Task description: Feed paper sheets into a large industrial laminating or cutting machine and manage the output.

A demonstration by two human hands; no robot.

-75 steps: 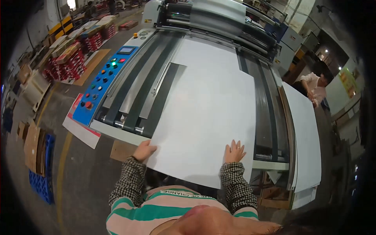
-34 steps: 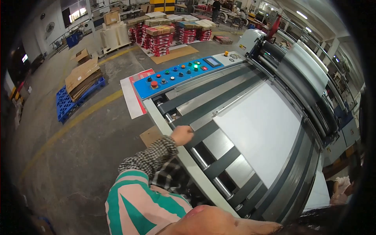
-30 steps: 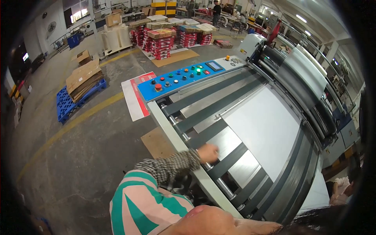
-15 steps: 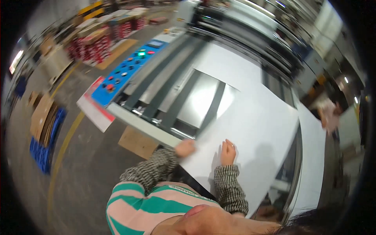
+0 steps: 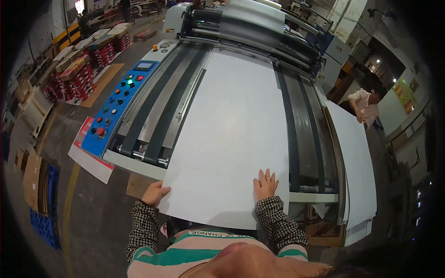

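Note:
A large white sheet lies flat on the belts of a feeding machine, reaching from the near edge toward the rollers at the far end. My left hand grips the sheet's near left corner. My right hand rests flat on the sheet near its right side, fingers spread.
A blue control panel with coloured buttons runs along the machine's left side. A stack of white sheets sits to the right. Another person works at the far right. Pallets of red stacks and flat cardboard stand on the floor at left.
My view has swung from the left side back onto the machine. A white sheet now lies straight along the belts, and both hands have settled on its near edge.

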